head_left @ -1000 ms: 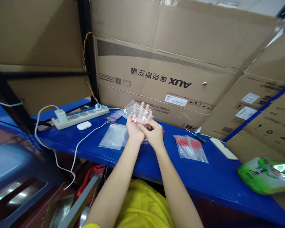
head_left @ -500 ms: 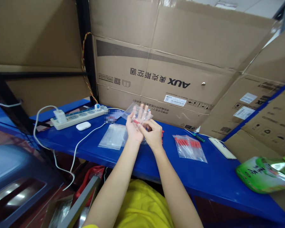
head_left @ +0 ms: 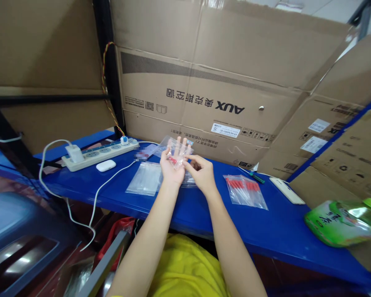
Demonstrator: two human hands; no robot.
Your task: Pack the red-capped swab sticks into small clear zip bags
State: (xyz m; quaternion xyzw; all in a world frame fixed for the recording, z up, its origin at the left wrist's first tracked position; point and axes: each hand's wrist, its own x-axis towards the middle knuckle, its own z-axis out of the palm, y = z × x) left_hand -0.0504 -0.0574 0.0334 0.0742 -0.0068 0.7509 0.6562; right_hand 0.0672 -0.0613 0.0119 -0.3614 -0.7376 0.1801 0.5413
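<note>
A small clear plastic bag (head_left: 177,153) lies across my left hand (head_left: 172,171), palm up, with the thumb along its edge and the long fingers stretched out behind it. Something red shows through or on the bag; its kind is too small to tell. Thumb and forefinger of my right hand (head_left: 200,171) pinch the bag's near right edge, the other fingers curled. Beneath the hands is a stack of clear bags (head_left: 189,180), partly hidden. Flat clear bags (head_left: 144,178) lie to the left, and a bag of red-capped white sticks (head_left: 245,192) lies to the right.
On the blue shelf (head_left: 216,210) are a power strip (head_left: 103,153) with cables, a white case (head_left: 106,165), a screwdriver (head_left: 256,177) and a pale phone (head_left: 287,190). A green-labelled bottle (head_left: 340,222) lies at the right. Cardboard (head_left: 222,74) walls the back.
My right fingers have shifted from over the left palm to the bag's right edge. The bag still rests in my left hand. The view has shifted slightly.
</note>
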